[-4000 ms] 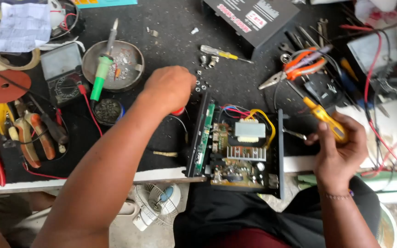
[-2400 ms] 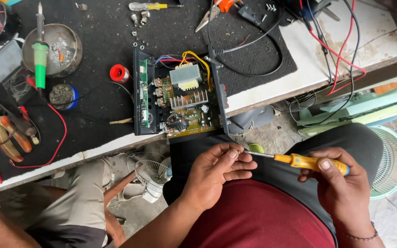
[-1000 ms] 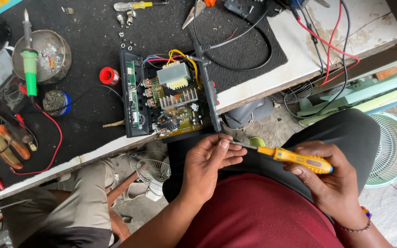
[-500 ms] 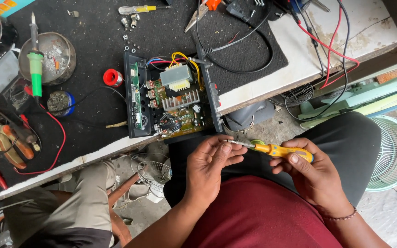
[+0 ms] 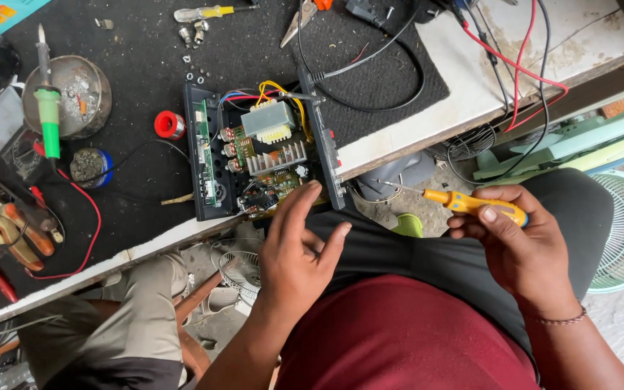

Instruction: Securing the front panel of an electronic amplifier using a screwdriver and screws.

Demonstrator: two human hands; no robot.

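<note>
One opened amplifier chassis (image 5: 261, 162) on bench (image 5: 471, 94), left hand (image 5: 299, 249) unclenched, fingertips at its near edge, right hand (image 5: 521, 249) gripping one yellow screwdriver (image 5: 471, 205), one green soldering iron (image 5: 48, 115), one red solder spool (image 5: 169, 125)

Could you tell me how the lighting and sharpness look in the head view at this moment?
Head view: soft, even daylight, no harsh glare; the open circuit board and the left hand are sharp; the right hand holding the yellow screwdriver is crisp too; the table edge bows slightly, suggesting wide-angle distortion.
</note>
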